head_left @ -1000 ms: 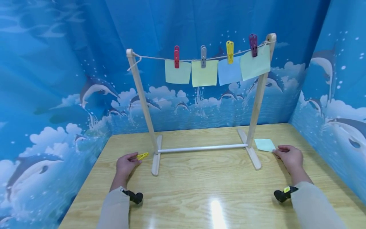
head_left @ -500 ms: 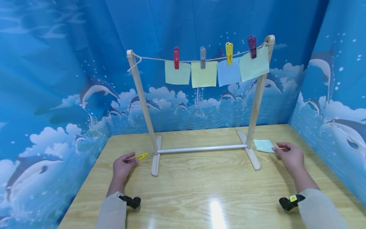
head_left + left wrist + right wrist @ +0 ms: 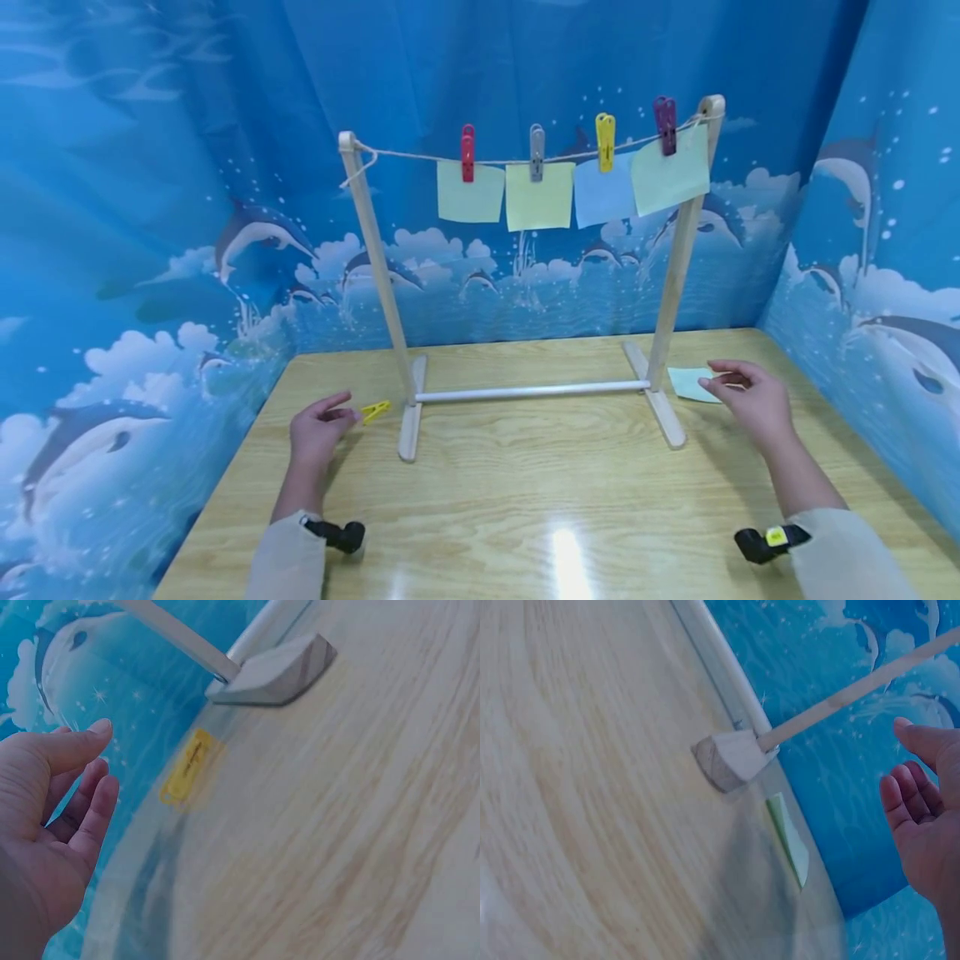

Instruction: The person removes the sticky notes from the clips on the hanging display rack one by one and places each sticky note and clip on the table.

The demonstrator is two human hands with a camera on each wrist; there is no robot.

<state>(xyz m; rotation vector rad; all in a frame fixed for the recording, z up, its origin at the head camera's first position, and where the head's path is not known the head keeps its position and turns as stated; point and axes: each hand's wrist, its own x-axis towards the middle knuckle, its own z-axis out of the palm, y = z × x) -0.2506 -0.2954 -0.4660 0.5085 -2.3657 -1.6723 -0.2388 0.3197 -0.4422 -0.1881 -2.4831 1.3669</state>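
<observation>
We see five clothespins, five papers, four each hung; left hand and right hand, thumb and fingers apart.

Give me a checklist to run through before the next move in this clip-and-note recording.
1. Left grip apart from loose yellow clip: ok, gap in left wrist view.
2. Right grip apart from loose note: ok, gap in right wrist view.
3. Four hanging notes clipped to line: ok.
4. Rack standing on table: ok.
5. Line knots tight: cannot tell.
</observation>
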